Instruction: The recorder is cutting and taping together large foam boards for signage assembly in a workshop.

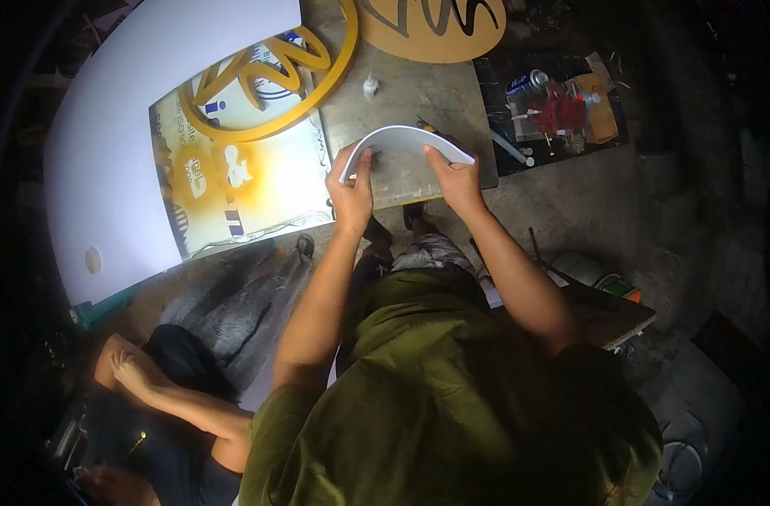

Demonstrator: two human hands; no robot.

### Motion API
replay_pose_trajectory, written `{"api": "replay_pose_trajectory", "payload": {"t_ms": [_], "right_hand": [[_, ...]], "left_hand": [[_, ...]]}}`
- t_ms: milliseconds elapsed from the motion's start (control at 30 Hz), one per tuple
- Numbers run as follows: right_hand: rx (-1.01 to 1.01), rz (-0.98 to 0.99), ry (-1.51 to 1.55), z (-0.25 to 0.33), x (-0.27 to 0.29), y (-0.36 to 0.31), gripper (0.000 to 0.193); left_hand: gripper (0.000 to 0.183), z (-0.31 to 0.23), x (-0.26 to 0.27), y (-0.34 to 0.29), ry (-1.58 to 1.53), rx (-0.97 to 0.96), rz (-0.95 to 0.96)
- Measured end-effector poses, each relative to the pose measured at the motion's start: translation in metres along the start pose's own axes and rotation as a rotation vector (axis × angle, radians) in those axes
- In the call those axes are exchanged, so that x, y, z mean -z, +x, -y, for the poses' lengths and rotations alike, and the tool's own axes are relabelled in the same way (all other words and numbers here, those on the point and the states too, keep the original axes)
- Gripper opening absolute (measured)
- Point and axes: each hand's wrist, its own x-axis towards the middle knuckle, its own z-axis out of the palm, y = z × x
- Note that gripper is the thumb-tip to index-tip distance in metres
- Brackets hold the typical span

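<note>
A round gold-painted sign ring with curved letter shapes inside it (267, 72) lies on a printed rectangular sheet, white with blue lettering and a yellow-orange spray stain (241, 177), which rests on a large white board (107, 143) at the left of the workbench. A tan oval sign panel with dark looping script (435, 25) sits at the top edge, just beside the ring. A small white squeeze bottle (370, 86) stands below that panel on the grey bench. To the right, a blue and silver drink can (528, 83) lies tilted among clutter, near a flat brown cardboard package (602, 118). A small green and orange box (622, 289) sits at the lower right.
</note>
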Motion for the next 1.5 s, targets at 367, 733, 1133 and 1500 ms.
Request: {"api": "replay_pose_trajectory", "payload": {"t_ms": [367,733,1133,1500], "right_hand": [[0.001,-0.022,-0.023,-0.004,-0.005,0.003,0.017],[0.062,-0.037,0.018,-0.024,-0.007,0.012,0.018],[-0.066,0.029,-0.041,-0.031,-0.005,0.014,0.029],[-0.045,0.022,-0.069,-0.047,-0.008,0.021,0.027]], "left_hand": [[0.016,0.014,-0.004,0.003,-0.014,-0.016,-0.027],[0.017,0.021,-0.009,0.004,-0.006,-0.012,-0.022],[0.021,0.037,-0.013,0.006,-0.028,-0.028,-0.021],[0.026,0.054,-0.012,0.007,-0.002,0.055,-0.001]]}}
